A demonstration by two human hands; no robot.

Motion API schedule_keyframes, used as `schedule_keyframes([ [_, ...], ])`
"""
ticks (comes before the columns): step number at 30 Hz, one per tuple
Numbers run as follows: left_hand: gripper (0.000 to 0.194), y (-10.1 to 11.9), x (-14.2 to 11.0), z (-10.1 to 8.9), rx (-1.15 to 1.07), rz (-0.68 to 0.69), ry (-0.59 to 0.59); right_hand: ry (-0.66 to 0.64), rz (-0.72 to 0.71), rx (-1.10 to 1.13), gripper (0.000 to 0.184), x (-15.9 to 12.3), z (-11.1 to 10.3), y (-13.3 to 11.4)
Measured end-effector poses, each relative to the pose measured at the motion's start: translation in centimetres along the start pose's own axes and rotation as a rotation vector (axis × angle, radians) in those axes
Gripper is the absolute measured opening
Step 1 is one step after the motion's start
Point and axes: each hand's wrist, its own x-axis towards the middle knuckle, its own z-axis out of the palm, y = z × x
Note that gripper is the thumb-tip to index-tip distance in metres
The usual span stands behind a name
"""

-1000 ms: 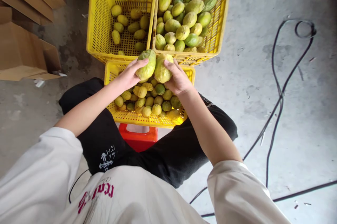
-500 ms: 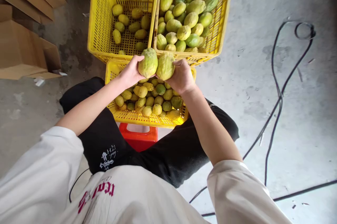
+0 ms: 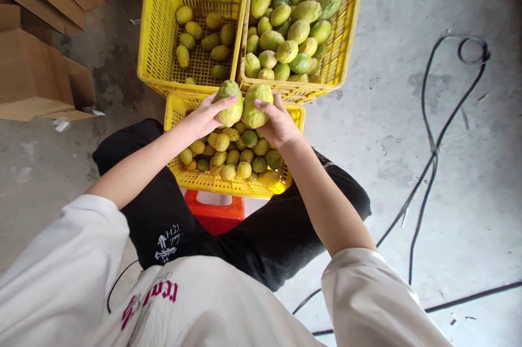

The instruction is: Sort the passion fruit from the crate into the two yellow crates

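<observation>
My left hand (image 3: 205, 117) is closed round a yellow-green oval fruit (image 3: 230, 113) with a ribbed, bumpy skin, the thumb lying across its front. A similar fruit (image 3: 261, 93) is held in my right hand (image 3: 280, 123), whose thumb also presses on its front. The two fruits are side by side, close together or touching. Both are above the far part of a low yellow crate (image 3: 232, 190), which holds many smaller yellow and green fruits (image 3: 244, 169). My fingers behind the held fruits are mostly hidden.
Beyond my hands stand two deeper yellow crates: the left crate (image 3: 161, 26) has several fruits on its bottom, the right crate (image 3: 346, 37) a large heap. A red plastic stool (image 3: 216, 222) shows under the near crate. Cardboard boxes (image 3: 41, 72) stand left; a black cable (image 3: 424, 184) lies right.
Both thumbs have moved from the fruits' outer sides onto their fronts. The right fruit has turned in my hand. Both fruits remain in much the same place.
</observation>
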Motion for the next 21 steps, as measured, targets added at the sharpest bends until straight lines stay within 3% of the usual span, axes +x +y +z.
schedule_keyframes([
  [4, 0.015, 0.9, -0.1, 0.7, 0.026, -0.033, 0.065, 0.050, -0.007, -0.063, 0.084, 0.4, -0.2, 0.3],
  [8, 0.028, 1.6, 0.1, 1.2, 0.003, -0.079, 0.141, 0.015, 0.040, -0.047, 0.058, 1.4, -0.8, 0.1],
  [13, 0.003, 1.4, 0.0, 0.8, 0.030, -0.015, 0.094, -0.011, 0.031, -0.037, 0.042, 1.9, -1.3, -0.2],
  [16, 0.017, 1.2, -0.1, 0.6, 0.059, 0.013, 0.046, -0.012, 0.052, -0.040, 0.043, 1.3, -0.8, -0.2],
  [21, 0.022, 1.4, -0.2, 0.9, 0.030, -0.005, 0.052, -0.045, 0.139, 0.011, 0.056, 0.1, 0.7, -0.4],
])
